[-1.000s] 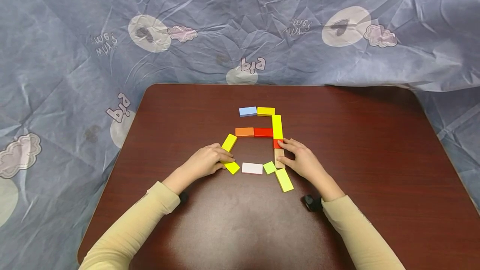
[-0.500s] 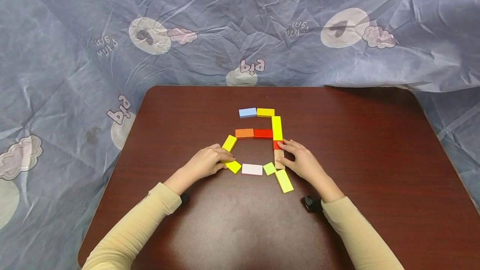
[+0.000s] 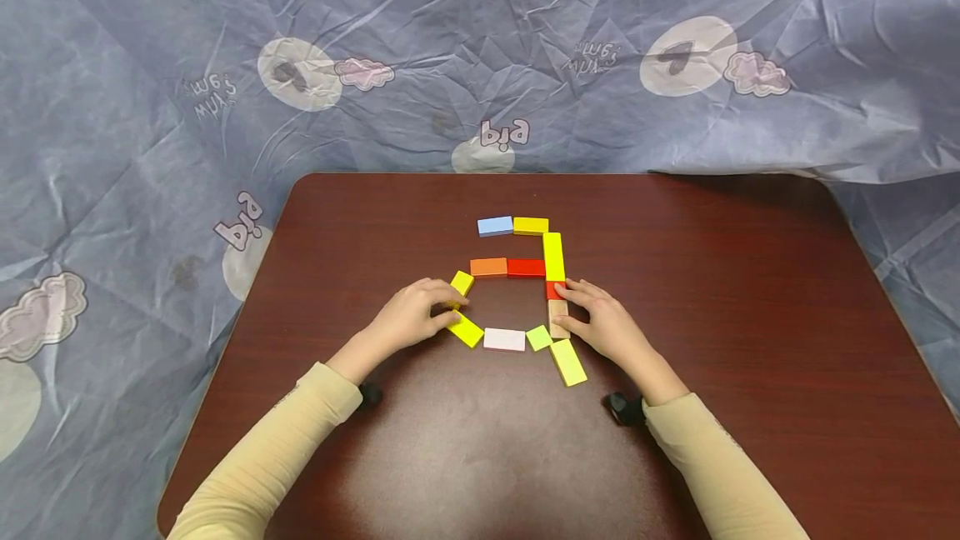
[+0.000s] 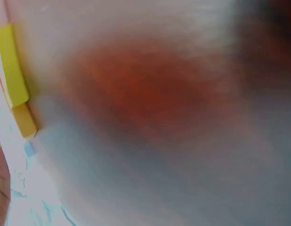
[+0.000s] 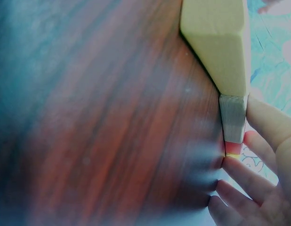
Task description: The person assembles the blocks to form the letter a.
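In the head view, two yellow wooden blocks meet at an angle on the left: an upper yellow block (image 3: 462, 282) and a lower yellow block (image 3: 467, 331). My left hand (image 3: 408, 315) reaches over them, fingers across the upper one and thumb at the lower one's top end. That hand hides part of both. My right hand (image 3: 609, 325) lies along the right column. Its index finger touches the small red block (image 3: 555, 290), and the thumb rests against the plain wood block (image 3: 558, 315). In the right wrist view, the right fingers are extended beside the plain wood block (image 5: 232, 117).
A blue block (image 3: 495, 227) and yellow block (image 3: 531, 227) top the layout. Below lie orange (image 3: 488, 267) and red (image 3: 526, 268) blocks. A white block (image 3: 504, 340), green square block (image 3: 538, 338) and pale yellow-green block (image 3: 568, 362) lie nearer on the brown table (image 3: 712, 273).
The lower yellow block has shifted slightly right, toward the white block. My left hand has then moved up from it toward the upper yellow block. My right hand has stayed in place.
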{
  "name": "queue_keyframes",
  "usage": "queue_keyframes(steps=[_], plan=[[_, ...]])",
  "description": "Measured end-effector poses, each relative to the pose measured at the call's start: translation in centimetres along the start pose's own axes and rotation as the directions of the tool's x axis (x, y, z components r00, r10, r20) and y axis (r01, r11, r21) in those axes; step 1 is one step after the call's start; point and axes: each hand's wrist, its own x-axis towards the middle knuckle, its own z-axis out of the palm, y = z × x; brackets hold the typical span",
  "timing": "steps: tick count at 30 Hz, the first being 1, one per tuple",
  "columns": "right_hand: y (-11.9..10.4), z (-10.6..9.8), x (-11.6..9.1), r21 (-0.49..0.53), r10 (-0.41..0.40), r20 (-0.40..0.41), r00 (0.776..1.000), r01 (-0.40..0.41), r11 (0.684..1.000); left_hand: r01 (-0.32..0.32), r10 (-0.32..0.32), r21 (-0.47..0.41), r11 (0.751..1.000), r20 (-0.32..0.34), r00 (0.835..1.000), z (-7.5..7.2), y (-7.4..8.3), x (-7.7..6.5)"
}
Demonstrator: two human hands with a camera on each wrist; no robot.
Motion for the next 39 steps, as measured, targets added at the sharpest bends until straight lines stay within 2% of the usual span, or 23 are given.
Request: queue_keyframes(steps=[2,5,6,8,10,14,20,31,39], plan=[[0.0,0.0,0.0,-0.005,0.001,-0.001,1.0,-0.001,1.0,0.111,-0.113,-0.044,0.993,-0.044,0.993,-0.3,-0.1,0.7],[0.1,-0.1,0.0,-0.008,0.002,-0.002,1.0,-0.002,1.0,0.249,-0.256,-0.096,0.964,-0.064,0.965,-0.6,-0.4,2.0],[0.1,-0.1,0.0,-0.01,0.003,-0.001,1.0,-0.003,1.0,0.28,-0.287,-0.106,0.954,-0.056,0.956,-0.6,-0.5,2.4],[0.0,-0.2,-0.1,-0.009,0.006,0.004,1.0,-0.006,1.0,0.307,-0.312,-0.117,0.944,-0.026,0.95,-0.5,-0.7,3.4],[0.0,-0.2,-0.1,-0.01,0.009,0.008,1.0,-0.009,1.0,0.305,-0.307,-0.128,0.944,0.009,0.952,-0.4,-0.8,4.3],[-0.1,-0.3,-0.1,-0.011,0.011,0.004,1.0,-0.011,1.0,0.263,-0.258,-0.126,0.957,0.057,0.965,-0.2,-0.9,6.2],[-0.1,-0.2,-0.1,-0.005,-0.002,0.002,1.0,0.002,1.0,0.265,-0.255,-0.092,0.96,0.106,0.961,0.5,-1.3,8.2],[-0.2,-0.2,-0.1,0.004,-0.017,-0.012,1.0,0.017,1.0,0.277,-0.265,-0.177,0.945,0.089,0.96,0.9,-1.7,8.4],[-0.2,-0.1,-0.1,-0.002,-0.012,-0.006,1.0,0.012,1.0,0.295,-0.278,-0.173,0.94,0.114,0.954,1.1,-1.9,8.5]])
